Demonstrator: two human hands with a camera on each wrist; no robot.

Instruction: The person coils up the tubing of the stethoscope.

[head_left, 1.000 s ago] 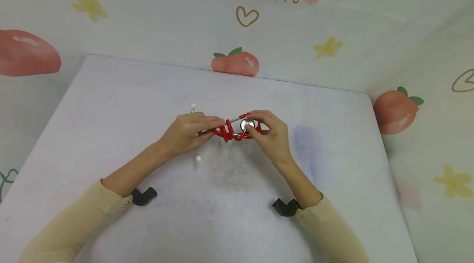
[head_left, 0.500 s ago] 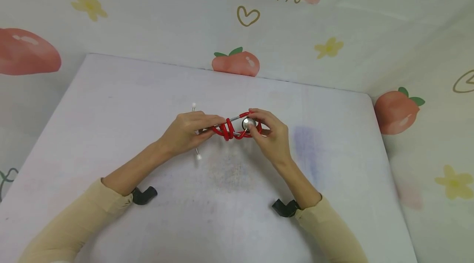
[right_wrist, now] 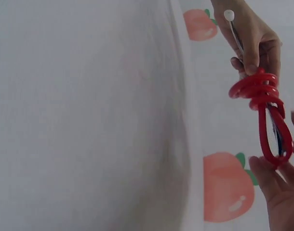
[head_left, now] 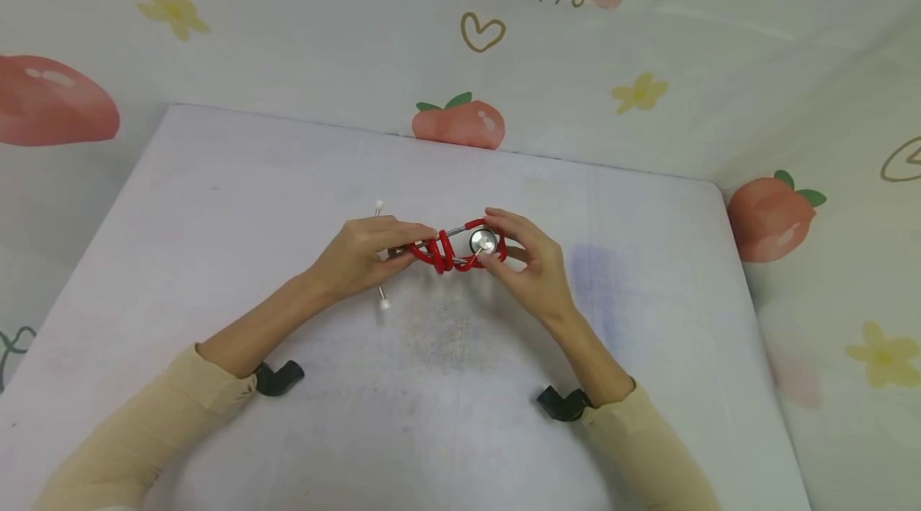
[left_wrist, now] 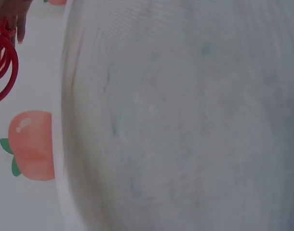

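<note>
A red stethoscope is held above the table, its tubing wound in several coils round the metal ear tubes. My left hand grips it by the ear-tube end; white eartips stick out on either side. Its round silver chest piece faces up inside the tubing loop at the right. There my right hand has thumb and fingers spread about the loop, touching its end. In the right wrist view the red coils sit just below the left hand's fingertips; the left wrist view catches only red loops.
A white table with smudges lies beneath both hands. Behind it hangs a pale cloth printed with peaches, flowers and hearts. Black wrist mounts show at both cuffs.
My right thumb has slid off the chest piece's face, and that hand's fingers have spread apart. The right wrist has shifted slightly to the right. My left hand keeps its grip.
</note>
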